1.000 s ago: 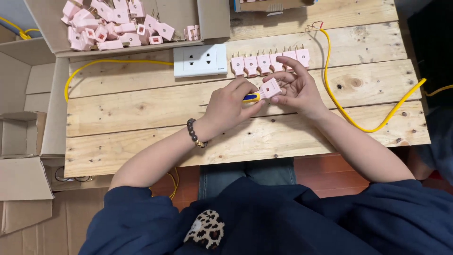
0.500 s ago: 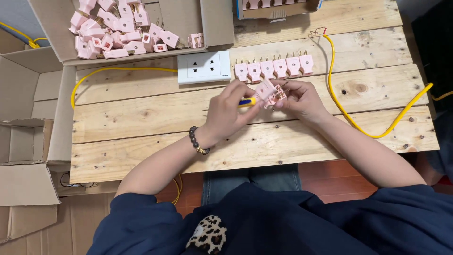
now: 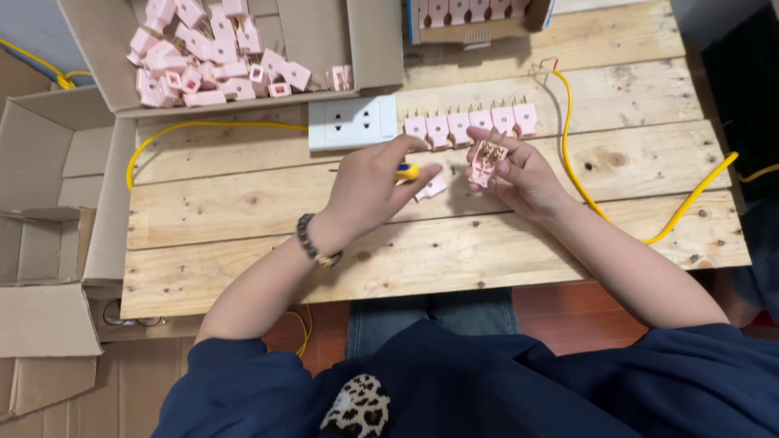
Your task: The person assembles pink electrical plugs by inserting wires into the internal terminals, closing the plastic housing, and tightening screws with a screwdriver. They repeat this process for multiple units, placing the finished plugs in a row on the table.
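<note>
My right hand point(image 3: 519, 177) holds an opened pink plug point(image 3: 485, 161), its metal contacts facing up, over the wooden table point(image 3: 243, 203). My left hand point(image 3: 375, 188) is closed around a small tool with a yellow handle point(image 3: 408, 171). A loose pink plug cover point(image 3: 430, 187) lies on the planks between the two hands. Just beyond the hands, a row of several pink plugs point(image 3: 471, 125) stands with prongs upward.
A white wall socket plate point(image 3: 352, 122) lies left of the row. A cardboard box point(image 3: 105, 49) at the back left holds many pink plugs point(image 3: 203, 57). A yellow cable point(image 3: 600, 207) loops across the right side. Another box of plugs point(image 3: 479, 16) sits at the back. Empty cartons point(image 3: 49, 243) stand left.
The plug has come apart: its cover now lies on the table, and my right hand holds the open half. My hands have drawn slightly apart.
</note>
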